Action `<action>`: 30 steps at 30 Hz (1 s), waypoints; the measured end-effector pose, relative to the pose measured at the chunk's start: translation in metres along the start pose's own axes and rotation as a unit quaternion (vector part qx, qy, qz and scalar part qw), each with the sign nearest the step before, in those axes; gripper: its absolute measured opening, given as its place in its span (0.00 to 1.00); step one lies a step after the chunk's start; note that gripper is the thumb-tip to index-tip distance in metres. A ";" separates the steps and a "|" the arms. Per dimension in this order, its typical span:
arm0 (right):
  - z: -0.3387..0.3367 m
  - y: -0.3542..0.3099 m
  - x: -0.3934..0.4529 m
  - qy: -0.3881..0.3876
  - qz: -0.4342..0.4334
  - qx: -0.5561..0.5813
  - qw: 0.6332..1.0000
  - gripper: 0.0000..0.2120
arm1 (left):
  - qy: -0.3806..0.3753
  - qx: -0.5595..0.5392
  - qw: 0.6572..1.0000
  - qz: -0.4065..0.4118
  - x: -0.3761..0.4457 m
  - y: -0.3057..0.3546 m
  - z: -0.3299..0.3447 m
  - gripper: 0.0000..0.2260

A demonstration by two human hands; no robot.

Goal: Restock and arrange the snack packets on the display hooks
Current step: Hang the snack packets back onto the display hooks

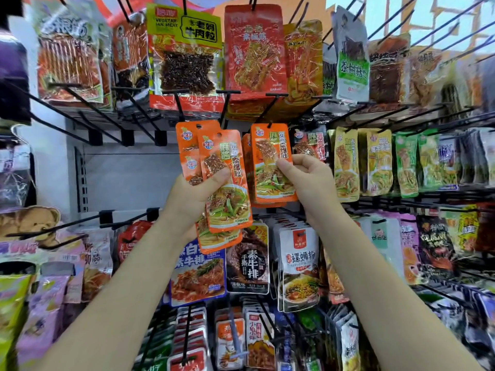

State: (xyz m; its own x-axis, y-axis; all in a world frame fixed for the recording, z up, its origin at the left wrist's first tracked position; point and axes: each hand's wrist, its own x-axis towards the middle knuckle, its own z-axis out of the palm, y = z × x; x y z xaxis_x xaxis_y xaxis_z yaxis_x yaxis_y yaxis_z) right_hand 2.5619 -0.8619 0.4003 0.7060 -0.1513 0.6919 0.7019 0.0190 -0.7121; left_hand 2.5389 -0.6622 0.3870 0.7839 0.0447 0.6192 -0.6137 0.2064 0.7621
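Packets of snacks crowd the wall display from top to bottom, hung on black wire hooks [80, 96] that jut out from the shelving. The person's left hand [197, 195] grips a fanned bunch of orange snack packets [227, 188], thumb pressed across the front one and fingers curled behind, holding them upright just in front of the middle row with their punched holes at the top free of any hook. The right hand [308, 180] pinches the front packet of a hanging orange stack [272, 164], thumb and forefinger closed on its right edge about halfway down; that stack hangs from a hook [270, 108] whose tip shows above it, and it sits just to the right of the held bunch, close beside it. To the right of the stack hang yellow packets [347, 164] and then green packets [407, 164] in the same row. Above, a yellow-green packet marked "VEGETARIAN MEAT" [184, 49] and a red packet [254, 49] hang side by side. Below the hands are a blue packet [198, 274], a dark brown packet [247, 263] and a white noodle packet [298, 266]. Several hooks at the left stand bare against the pale back panel [128, 178].
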 end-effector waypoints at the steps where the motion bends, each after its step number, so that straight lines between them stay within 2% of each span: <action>1: -0.001 0.000 0.000 0.005 -0.011 -0.009 1.000 0.04 | -0.001 0.006 1.000 0.002 0.000 0.000 0.000 0.11; 3: -0.003 0.001 0.000 0.037 -0.064 -0.082 0.994 0.09 | -0.002 0.010 1.000 0.001 -0.001 0.000 0.000 0.16; 5: -0.005 0.001 -0.004 0.090 -0.133 -0.163 0.974 0.14 | -0.005 0.009 1.000 0.002 -0.001 0.001 0.000 0.18; 7: -0.004 -0.002 -0.012 0.102 -0.174 -0.164 0.966 0.13 | -0.008 0.010 1.000 -0.003 -0.001 0.001 0.001 0.18; 11: 0.015 -0.005 -0.027 -0.065 -0.122 -0.144 0.980 0.13 | -0.020 0.012 1.000 -0.016 -0.001 0.003 0.002 0.21; 13: 0.027 0.000 -0.031 -0.104 -0.123 -0.160 0.974 0.14 | -0.027 0.010 0.999 -0.020 -0.001 0.004 0.003 0.20; 15: 0.034 0.003 -0.032 -0.100 -0.134 -0.154 0.974 0.14 | -0.031 0.006 0.999 -0.031 -0.002 0.004 0.002 0.20; 19: 0.034 0.002 -0.030 -0.073 -0.111 -0.118 0.984 0.11 | -0.025 0.026 0.998 -0.055 -0.001 0.003 -0.001 0.05; 23: 0.026 0.001 -0.027 -0.029 -0.070 -0.064 0.995 0.07 | -0.024 0.041 0.998 -0.051 0.001 -0.001 -0.003 0.06; 27: 0.005 0.002 -0.017 0.028 -0.055 -0.015 0.998 0.06 | -0.038 0.012 0.999 -0.035 0.002 -0.002 -0.002 0.10; 30: -0.004 0.001 -0.012 0.034 -0.043 -0.016 0.998 0.06 | -0.042 0.012 0.999 -0.026 0.002 -0.001 -0.001 0.09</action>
State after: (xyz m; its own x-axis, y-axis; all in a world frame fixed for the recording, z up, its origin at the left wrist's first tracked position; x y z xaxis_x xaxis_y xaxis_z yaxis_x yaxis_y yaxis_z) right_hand 2.5539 -0.8635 0.3904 0.6337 -0.2181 0.7422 0.7560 -0.0285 -0.6539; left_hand 2.5412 -0.6613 0.3871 0.8046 -0.0480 0.5918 -0.5753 0.1836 0.7971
